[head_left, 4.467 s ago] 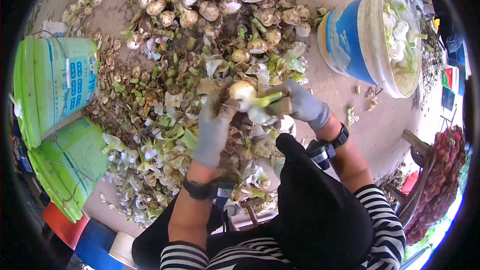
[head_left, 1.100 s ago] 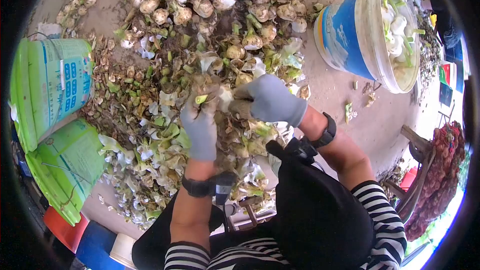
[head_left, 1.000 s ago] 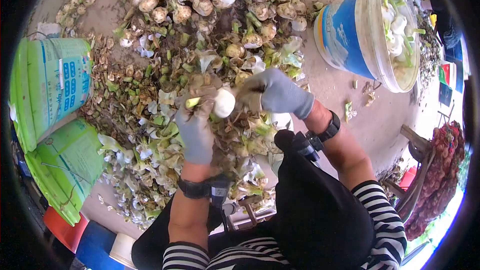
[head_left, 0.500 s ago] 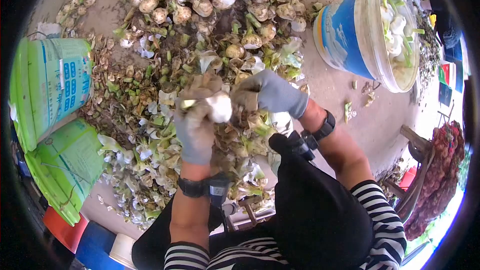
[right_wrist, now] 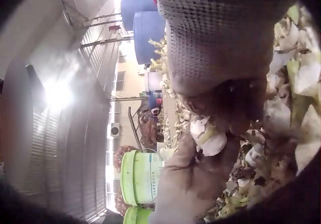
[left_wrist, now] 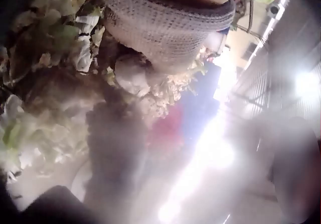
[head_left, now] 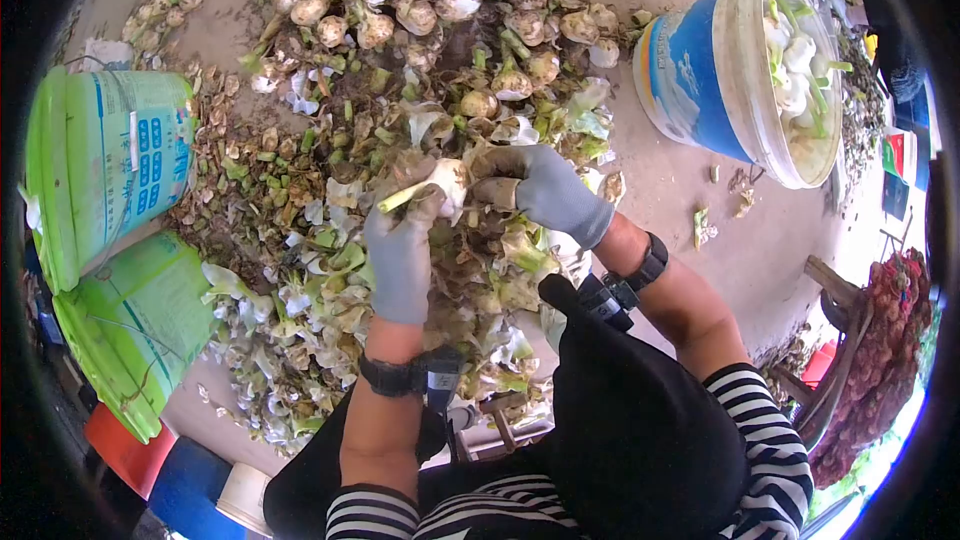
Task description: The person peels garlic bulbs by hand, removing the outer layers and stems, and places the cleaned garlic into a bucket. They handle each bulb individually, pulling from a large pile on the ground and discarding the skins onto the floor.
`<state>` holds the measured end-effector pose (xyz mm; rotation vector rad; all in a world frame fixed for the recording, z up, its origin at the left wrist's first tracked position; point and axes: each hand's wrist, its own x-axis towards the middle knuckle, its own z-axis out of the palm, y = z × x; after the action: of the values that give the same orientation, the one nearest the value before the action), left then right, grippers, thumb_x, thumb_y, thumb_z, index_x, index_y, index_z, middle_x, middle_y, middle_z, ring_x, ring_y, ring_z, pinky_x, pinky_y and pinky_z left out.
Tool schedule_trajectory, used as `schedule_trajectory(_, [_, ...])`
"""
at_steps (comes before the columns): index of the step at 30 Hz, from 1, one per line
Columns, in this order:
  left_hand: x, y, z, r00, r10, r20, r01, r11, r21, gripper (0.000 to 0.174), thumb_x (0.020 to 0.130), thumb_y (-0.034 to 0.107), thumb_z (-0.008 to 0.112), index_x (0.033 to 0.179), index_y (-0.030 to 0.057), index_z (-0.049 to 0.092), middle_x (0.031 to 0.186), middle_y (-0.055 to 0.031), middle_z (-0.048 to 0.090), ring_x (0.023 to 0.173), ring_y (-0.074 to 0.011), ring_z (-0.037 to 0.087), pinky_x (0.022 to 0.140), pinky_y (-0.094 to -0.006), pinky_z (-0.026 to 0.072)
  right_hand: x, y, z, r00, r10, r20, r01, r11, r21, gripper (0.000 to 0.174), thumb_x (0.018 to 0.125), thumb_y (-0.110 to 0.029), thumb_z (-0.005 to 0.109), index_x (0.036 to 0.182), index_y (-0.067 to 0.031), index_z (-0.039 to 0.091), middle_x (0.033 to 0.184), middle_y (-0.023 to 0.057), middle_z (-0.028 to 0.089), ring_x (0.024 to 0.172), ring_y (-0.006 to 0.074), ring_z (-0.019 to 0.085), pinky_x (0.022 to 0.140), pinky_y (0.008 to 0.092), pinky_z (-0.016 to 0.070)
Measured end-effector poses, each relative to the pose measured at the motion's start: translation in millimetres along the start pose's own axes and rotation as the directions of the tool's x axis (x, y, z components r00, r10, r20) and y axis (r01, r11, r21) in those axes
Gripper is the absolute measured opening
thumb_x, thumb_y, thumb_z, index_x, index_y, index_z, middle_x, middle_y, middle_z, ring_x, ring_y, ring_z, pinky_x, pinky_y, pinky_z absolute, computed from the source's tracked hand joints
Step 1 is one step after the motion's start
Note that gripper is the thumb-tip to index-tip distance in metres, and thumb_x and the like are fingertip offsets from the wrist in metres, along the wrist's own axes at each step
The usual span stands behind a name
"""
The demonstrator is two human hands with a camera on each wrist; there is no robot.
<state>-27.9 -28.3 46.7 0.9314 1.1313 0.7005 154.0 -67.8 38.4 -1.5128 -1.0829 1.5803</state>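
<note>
In the head view, a whitish garlic bulb [head_left: 449,183] with a short cut green stem [head_left: 400,198] is held in my gloved left hand [head_left: 402,245], its stem pointing left. My gloved right hand [head_left: 548,192] has curled fingers at the bulb's right side, and thumb and fingers pinch at its edge. The right wrist view shows the garlic bulb [right_wrist: 209,139] between both hands, with pale skin and a greenish streak. In the left wrist view, blur and glare hide most of the work below the glove cuff [left_wrist: 165,28].
Garlic peelings [head_left: 330,290] cover the ground under the hands. Unpeeled garlic bulbs [head_left: 415,15] lie beyond them. A blue-and-white bucket [head_left: 700,75] with white bulbs stands at the right. Two green buckets [head_left: 110,165] sit at the left; a red net sack [head_left: 875,350] is far right.
Earlier the stem pointed right, toward the right hand; now it points left at the left hand. Half a second ago the right fingers were slightly apart from the bulb; now they meet it.
</note>
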Motion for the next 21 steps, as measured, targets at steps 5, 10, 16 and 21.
schedule_trajectory(5, [0.9, -10.1, 0.0, 0.998, 0.044, -0.04, -0.045, 0.999, -0.027, 0.03, 0.085, 0.004, 0.056, 0.114, -0.0029, 0.057, 0.104, -0.0086, 0.063, 0.088, -0.0127, 0.06, 0.076, -0.0253, 0.0487, -2.2, -8.8, 2.0, 0.993, -0.091, -0.078, 0.076, 0.982, -0.175, 0.023, 0.083, -0.021, 0.061, 0.092, -0.0008, 0.064, 0.073, 0.0122, 0.063, 0.067, 0.0166, 0.061, 0.065, 0.0298, 0.0482])
schedule_trajectory(10, [-12.3, 1.6, 14.5, 1.0, -0.021, -0.007, 0.021, 0.996, -0.084, 0.028, 0.084, 0.001, 0.054, 0.112, -0.0031, 0.059, 0.106, -0.0096, 0.062, 0.095, -0.0153, 0.059, 0.081, -0.0279, 0.0483, 0.7, -9.7, -2.2, 0.972, -0.232, -0.037, 0.161, 0.774, -0.612, 0.027, 0.081, -0.029, 0.063, 0.088, -0.0031, 0.065, 0.067, 0.0153, 0.06, 0.058, 0.0262, 0.059, 0.057, 0.0339, 0.0472])
schedule_trajectory(16, [-16.7, -10.1, 2.9, 0.998, 0.011, 0.07, -0.001, 0.991, -0.134, 0.026, 0.084, -0.001, 0.052, 0.108, -0.003, 0.06, 0.111, -0.0123, 0.06, 0.1, -0.0206, 0.058, 0.088, -0.0317, 0.0465, 3.6, 4.3, -15.4, 0.981, -0.184, 0.068, 0.192, 0.971, -0.145, 0.023, 0.082, -0.024, 0.063, 0.085, -0.0008, 0.065, 0.063, 0.0133, 0.06, 0.057, 0.0131, 0.056, 0.056, 0.0307, 0.0463])
schedule_trajectory(21, [-17.9, -10.1, -1.8, 0.997, 0.012, 0.075, 0.038, 0.779, -0.626, 0.026, 0.086, 0.004, 0.052, 0.112, 0.0027, 0.053, 0.116, -0.0158, 0.057, 0.108, -0.028, 0.055, 0.092, -0.0413, 0.0453, -3.0, 26.8, -29.6, 0.989, -0.145, -0.022, 0.122, 0.895, -0.43, 0.022, 0.082, -0.021, 0.062, 0.089, 0.0, 0.065, 0.07, 0.0147, 0.063, 0.06, 0.0184, 0.058, 0.06, 0.0306, 0.0477])
